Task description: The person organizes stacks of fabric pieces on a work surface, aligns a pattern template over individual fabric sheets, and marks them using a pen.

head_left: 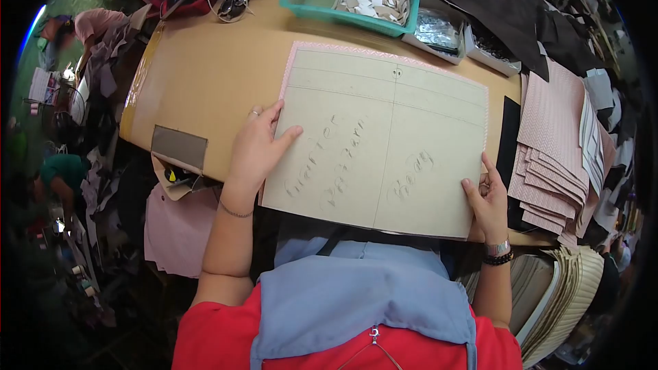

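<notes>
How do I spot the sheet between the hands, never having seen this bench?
Start at the light-wood table and go to its near edge. There the left hand and right hand touch opposite sides of a broad beige card. Unlike the pink sheets stacked to its right, it bears handwriting and ruled lines.

Soft, even light falls around the bare left hand point(252, 147); beyond the bare right hand point(489, 202), shiny clear plastic packets point(436, 29) glint; fisheye edges curve into black.
</notes>
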Tool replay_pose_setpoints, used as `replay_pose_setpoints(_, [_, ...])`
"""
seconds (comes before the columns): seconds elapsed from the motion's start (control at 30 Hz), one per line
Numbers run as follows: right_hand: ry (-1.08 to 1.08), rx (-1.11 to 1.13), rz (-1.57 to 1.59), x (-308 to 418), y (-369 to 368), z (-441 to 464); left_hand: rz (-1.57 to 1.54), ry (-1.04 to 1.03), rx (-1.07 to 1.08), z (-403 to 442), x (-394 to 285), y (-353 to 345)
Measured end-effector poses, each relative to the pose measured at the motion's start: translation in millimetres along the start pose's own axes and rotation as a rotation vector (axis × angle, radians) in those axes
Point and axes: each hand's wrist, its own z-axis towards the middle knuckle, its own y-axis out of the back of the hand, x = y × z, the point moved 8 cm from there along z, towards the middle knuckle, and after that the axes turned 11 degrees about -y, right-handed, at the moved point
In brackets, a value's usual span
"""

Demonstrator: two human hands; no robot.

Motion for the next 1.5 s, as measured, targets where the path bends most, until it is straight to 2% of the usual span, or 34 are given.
replay_pose_setpoints(0.03, [-0.007,-0.024,-0.037,0,1,4,0.021,-0.014,-0.002,1,3,-1])
replay_pose_setpoints(0.13, [0.034,-0.164,-0.477,21,10,4,0.081,-0.007,0.022,5,0,-1])
replay_pose_setpoints(0.23, [0.247,-0.222,-0.469,29,13,9,0.095,0.008,0.031,10,-3,0])
replay_pose_setpoints(0.33, [0.142,-0.228,-0.564,38,13,13,0.118,-0.03,0.025,13,-5,1])
replay_pose_setpoints(0.43, [0.534,-0.315,-0.57,63,6,22,0.134,-0.029,0.027,13,-7,3])
replay_pose_setpoints(0.57, [0.664,-0.383,-0.656,68,-3,50,0.142,0.004,0.034,14,-6,4])
replay_pose_setpoints(0.7, [0.619,-0.45,-0.857,65,-8,59,0.117,0.003,0.02,15,-1,3])
replay_pose_setpoints(0.83, [0.658,-0.461,-0.811,66,-5,56,0.014,0.006,0.018,15,4,-1])
replay_pose_setpoints(1.17, [0.615,-0.459,-0.793,62,-2,59,-0.058,0.084,0.014,16,13,-3])
replay_pose_setpoints(1.27, [0.587,-0.464,-0.802,63,-2,60,-0.172,0.128,0.023,16,13,-5])
replay_pose_setpoints(1.5, [0.566,-0.464,-0.821,64,-3,61,0.162,-0.014,0.09,20,-11,5])
